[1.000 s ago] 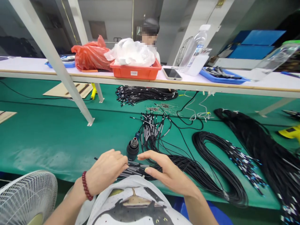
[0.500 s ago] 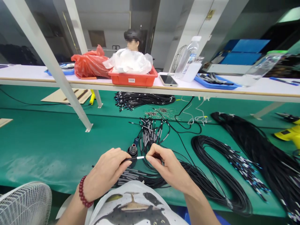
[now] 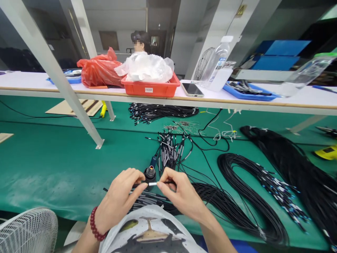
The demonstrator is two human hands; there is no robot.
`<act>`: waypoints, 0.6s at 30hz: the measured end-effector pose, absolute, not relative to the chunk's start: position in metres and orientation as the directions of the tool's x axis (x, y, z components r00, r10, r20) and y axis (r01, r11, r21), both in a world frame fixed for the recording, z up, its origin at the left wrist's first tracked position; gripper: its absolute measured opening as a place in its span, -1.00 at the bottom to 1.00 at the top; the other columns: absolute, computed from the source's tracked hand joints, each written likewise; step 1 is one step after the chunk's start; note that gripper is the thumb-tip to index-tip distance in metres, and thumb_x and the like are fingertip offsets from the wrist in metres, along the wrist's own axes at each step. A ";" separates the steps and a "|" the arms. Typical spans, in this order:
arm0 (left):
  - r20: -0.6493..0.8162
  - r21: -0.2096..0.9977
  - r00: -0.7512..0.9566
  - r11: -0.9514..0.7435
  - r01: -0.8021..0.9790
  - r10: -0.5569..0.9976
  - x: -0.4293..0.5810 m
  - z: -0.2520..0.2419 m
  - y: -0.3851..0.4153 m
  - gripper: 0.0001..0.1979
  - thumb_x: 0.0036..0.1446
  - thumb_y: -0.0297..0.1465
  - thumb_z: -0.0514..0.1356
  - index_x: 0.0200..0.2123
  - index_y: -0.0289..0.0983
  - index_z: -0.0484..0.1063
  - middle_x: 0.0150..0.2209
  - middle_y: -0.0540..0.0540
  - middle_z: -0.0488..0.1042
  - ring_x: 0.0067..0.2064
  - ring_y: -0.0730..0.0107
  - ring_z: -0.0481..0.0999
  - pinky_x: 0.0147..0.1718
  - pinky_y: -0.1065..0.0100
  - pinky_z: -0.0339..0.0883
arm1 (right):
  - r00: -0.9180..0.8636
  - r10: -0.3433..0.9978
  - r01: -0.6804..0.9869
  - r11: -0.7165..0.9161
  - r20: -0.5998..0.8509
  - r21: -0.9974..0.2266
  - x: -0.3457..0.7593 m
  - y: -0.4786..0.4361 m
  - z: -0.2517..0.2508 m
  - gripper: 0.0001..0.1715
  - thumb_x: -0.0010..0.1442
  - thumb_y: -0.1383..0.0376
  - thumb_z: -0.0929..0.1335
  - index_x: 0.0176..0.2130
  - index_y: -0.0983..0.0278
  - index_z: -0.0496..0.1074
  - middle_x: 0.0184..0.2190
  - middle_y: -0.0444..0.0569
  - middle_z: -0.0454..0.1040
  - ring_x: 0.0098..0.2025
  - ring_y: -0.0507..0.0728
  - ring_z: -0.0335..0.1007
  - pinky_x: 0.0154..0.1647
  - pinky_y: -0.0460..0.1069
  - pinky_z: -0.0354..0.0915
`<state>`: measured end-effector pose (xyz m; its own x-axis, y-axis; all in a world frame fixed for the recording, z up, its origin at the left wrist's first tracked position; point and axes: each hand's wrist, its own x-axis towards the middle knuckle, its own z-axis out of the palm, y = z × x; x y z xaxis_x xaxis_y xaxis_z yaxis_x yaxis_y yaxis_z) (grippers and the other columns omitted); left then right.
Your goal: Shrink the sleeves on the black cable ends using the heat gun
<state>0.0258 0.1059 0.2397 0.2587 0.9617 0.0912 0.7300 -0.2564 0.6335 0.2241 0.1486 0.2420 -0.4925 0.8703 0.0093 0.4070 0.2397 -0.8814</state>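
Between my hands runs a thin black cable (image 3: 142, 183) with a white sleeve (image 3: 152, 183) on it. My left hand (image 3: 123, 189) pinches the cable just left of the sleeve. At the sleeve's right end, thumb and forefinger of my right hand (image 3: 179, 189) close on the same cable. Right behind the fingertips stands a heat gun (image 3: 150, 172), its metal nozzle pointing up. Cables with grey sleeves (image 3: 168, 151) fan out beyond my hands, and more sleeved cables (image 3: 150, 199) lie below them, partly hidden by my hands.
Bundles of black cable (image 3: 250, 186) cover the green table (image 3: 65, 158) on the right, near a yellow tool (image 3: 326, 153). A raised shelf (image 3: 105, 92) carries a red tray (image 3: 150, 88), a phone (image 3: 192, 90) and bottles. A fan (image 3: 31, 228) stands at lower left; a person (image 3: 139, 42) is behind.
My right hand has moved left and slightly down, closer to my left hand. The white sleeve has shifted left and lower, now just in front of the heat gun's base.
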 end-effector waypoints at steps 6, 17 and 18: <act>0.190 0.478 0.459 -0.490 0.729 0.868 0.027 0.215 0.076 -0.79 0.34 -0.30 -0.03 -0.24 -0.20 0.37 -0.33 -0.01 0.50 -0.28 0.36 0.48 -0.16 0.31 0.34 | -0.583 0.803 0.482 0.225 -0.119 -0.846 0.218 0.117 0.220 -0.85 0.20 0.28 0.29 -0.41 0.26 0.33 -0.46 -0.15 0.35 -0.35 0.04 0.21 -0.31 -0.09 0.15; 0.339 0.209 0.571 -0.652 0.729 0.747 0.031 0.190 0.077 -0.47 0.38 -0.28 -0.24 -0.58 -0.22 0.28 -0.64 0.02 0.42 -0.59 0.45 0.39 -0.56 0.41 0.23 | -0.389 0.914 0.382 0.043 -0.119 -0.923 0.205 0.108 0.187 -0.69 0.23 0.11 0.25 -0.44 0.25 0.21 -0.67 -0.27 0.03 -0.60 -0.04 -0.04 -0.62 -0.14 -0.10; 0.339 0.214 0.575 -0.656 0.724 0.745 0.031 0.190 0.077 -0.46 0.38 -0.28 -0.25 -0.58 -0.22 0.27 -0.64 0.02 0.42 -0.58 0.45 0.40 -0.56 0.42 0.23 | -0.384 0.918 0.380 0.060 -0.098 -0.923 0.206 0.109 0.188 -0.69 0.23 0.10 0.25 -0.43 0.24 0.21 -0.69 -0.29 -0.01 -0.62 -0.04 -0.07 -0.62 -0.14 -0.12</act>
<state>0.0315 0.0768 0.1902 0.5747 0.7448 0.3391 0.7237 -0.6560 0.2143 0.2058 0.1094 0.1877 -0.3842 0.9180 -0.0980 0.3798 0.0604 -0.9231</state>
